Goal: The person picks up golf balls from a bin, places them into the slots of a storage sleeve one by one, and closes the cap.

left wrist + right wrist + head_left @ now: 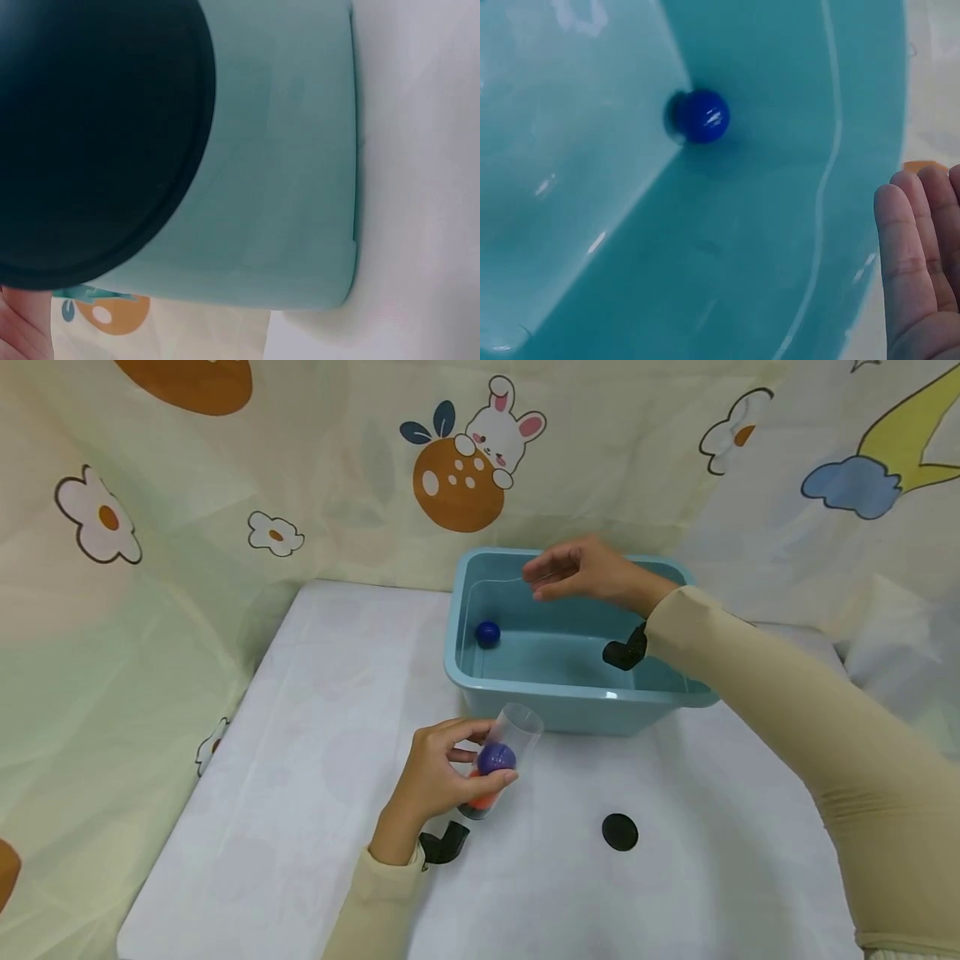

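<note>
Disc (619, 832), black and flat, well in from the white worktop's (315, 760) right edge. Tilted clear tube (522, 727) gripped in left hand (432, 772), purple ball (496, 758) inside, just before the tub's (555, 714) near left corner. Apparent step: handling balls between tub and tube. Probably needed next: low reach over the rim to blue ball (487, 634) at tub's left end. Right hand (591, 573) above tub's far edge, fingers extended, holding nothing.

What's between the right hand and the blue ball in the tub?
Only the bare inner wall of the tub shows between the right hand and the blue ball, as seen in the right wrist view.
</note>
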`<state>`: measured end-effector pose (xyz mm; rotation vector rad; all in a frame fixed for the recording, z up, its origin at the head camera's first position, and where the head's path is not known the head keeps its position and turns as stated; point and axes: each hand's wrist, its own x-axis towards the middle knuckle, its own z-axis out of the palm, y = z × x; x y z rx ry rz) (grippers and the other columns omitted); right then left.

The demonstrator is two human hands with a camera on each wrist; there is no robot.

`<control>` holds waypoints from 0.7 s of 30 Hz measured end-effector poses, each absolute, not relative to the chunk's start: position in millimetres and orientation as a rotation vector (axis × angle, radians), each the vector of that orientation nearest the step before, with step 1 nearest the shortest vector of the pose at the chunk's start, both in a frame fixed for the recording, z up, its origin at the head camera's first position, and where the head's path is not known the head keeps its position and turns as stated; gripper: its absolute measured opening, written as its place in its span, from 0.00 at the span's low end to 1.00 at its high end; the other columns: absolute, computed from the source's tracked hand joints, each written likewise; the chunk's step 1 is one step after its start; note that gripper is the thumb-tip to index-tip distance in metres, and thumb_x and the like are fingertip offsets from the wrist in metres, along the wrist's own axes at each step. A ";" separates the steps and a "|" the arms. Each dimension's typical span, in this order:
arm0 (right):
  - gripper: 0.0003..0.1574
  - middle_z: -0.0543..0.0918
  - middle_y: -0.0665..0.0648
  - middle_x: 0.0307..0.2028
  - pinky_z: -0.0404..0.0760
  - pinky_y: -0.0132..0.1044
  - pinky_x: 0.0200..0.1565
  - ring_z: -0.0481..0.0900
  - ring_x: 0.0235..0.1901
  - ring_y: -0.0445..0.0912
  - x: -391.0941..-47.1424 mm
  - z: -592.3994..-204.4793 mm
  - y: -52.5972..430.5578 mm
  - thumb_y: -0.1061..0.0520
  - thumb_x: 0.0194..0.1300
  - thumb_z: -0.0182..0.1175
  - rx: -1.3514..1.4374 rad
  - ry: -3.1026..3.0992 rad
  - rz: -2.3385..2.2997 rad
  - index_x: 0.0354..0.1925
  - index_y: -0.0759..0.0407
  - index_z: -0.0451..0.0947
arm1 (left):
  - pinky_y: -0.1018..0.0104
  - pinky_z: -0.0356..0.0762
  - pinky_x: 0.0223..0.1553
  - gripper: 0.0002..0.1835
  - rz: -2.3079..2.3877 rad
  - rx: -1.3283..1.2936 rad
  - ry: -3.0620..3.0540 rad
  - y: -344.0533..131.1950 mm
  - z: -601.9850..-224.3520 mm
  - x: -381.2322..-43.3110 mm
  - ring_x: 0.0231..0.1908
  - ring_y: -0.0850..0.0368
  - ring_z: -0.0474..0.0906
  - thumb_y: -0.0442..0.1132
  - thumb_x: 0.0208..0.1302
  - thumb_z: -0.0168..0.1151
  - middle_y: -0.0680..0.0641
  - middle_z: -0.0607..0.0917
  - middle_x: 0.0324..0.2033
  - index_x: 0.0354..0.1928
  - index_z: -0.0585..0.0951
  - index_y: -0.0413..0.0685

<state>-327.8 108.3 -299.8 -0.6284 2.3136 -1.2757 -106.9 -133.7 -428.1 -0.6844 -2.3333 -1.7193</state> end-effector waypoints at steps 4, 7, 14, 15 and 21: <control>0.27 0.86 0.66 0.62 0.86 0.31 0.56 0.89 0.50 0.39 -335.9 -311.3 102.4 0.68 0.73 0.68 -0.621 2.303 -1.277 0.66 0.74 0.79 | 0.66 0.91 0.41 0.30 -1.724 -0.683 -2.333 -135.2 -428.7 -107.1 0.44 0.47 0.91 0.33 0.49 0.86 0.39 0.92 0.49 0.56 0.88 0.33; 0.26 0.84 0.70 0.64 0.86 0.32 0.57 0.89 0.51 0.41 -339.8 -318.2 99.5 0.68 0.74 0.67 -0.620 2.294 -1.268 0.67 0.75 0.78 | 0.66 0.91 0.41 0.30 -1.726 -0.679 -2.334 -136.0 -429.7 -107.1 0.44 0.47 0.92 0.33 0.49 0.86 0.39 0.92 0.49 0.56 0.88 0.33; 0.27 0.82 0.72 0.65 0.85 0.37 0.62 0.88 0.55 0.46 -347.2 -330.1 93.9 0.67 0.74 0.67 -0.615 2.273 -1.220 0.68 0.74 0.77 | 0.66 0.91 0.41 0.30 -1.726 -0.676 -2.333 -137.1 -432.9 -108.4 0.44 0.48 0.91 0.33 0.48 0.87 0.39 0.92 0.49 0.55 0.88 0.33; 0.28 0.82 0.72 0.66 0.84 0.39 0.63 0.88 0.55 0.47 -348.0 -331.5 92.5 0.67 0.75 0.67 -0.612 2.269 -1.213 0.68 0.73 0.77 | 0.66 0.91 0.41 0.30 -1.728 -0.672 -2.334 -137.3 -432.8 -108.5 0.44 0.48 0.91 0.33 0.48 0.87 0.39 0.92 0.49 0.55 0.88 0.33; 0.28 0.80 0.73 0.67 0.79 0.48 0.70 0.87 0.58 0.51 -353.8 -340.9 84.1 0.68 0.75 0.65 -0.594 2.236 -1.173 0.69 0.74 0.75 | 0.66 0.91 0.41 0.29 -1.733 -0.671 -2.331 -137.3 -434.5 -108.8 0.43 0.51 0.91 0.32 0.48 0.87 0.41 0.92 0.48 0.55 0.88 0.34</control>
